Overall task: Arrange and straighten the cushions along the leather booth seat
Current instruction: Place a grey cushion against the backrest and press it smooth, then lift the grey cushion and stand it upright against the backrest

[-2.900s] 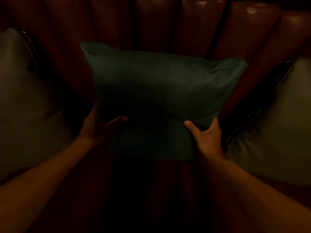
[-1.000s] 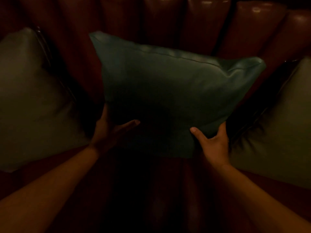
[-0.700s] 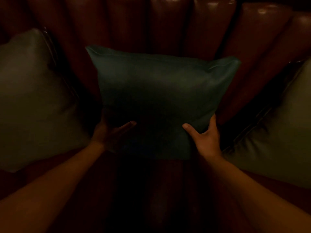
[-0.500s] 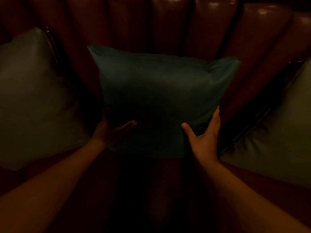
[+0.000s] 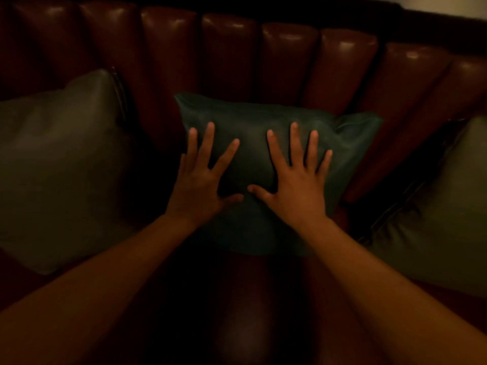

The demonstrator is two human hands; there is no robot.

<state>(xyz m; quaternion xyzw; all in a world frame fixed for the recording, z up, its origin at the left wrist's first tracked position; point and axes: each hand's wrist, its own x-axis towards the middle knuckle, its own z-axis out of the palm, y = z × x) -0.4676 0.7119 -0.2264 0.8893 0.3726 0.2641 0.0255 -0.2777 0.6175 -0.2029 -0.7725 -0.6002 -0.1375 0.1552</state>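
Note:
A dark teal cushion [image 5: 350, 143] leans against the ribbed brown leather backrest [image 5: 229, 54] in the middle of the booth seat [image 5: 245, 325]. My left hand [image 5: 203, 177] lies flat on its front face, fingers spread. My right hand [image 5: 297, 180] presses flat beside it, fingers spread too, the two thumbs nearly meeting. Neither hand grips anything. An olive-grey cushion [image 5: 60, 169] stands to the left and another olive-grey cushion [image 5: 445, 214] to the right, both against the backrest.
The light is very dim. A dark gap of seat shows between the teal cushion and each side cushion. A pale strip of wall [image 5: 448, 6] shows above the backrest at the top right.
Both hands let go of the teal cushion's lower corners and moved up onto its front face, palms flat. The cushion now rests lower against the backrest.

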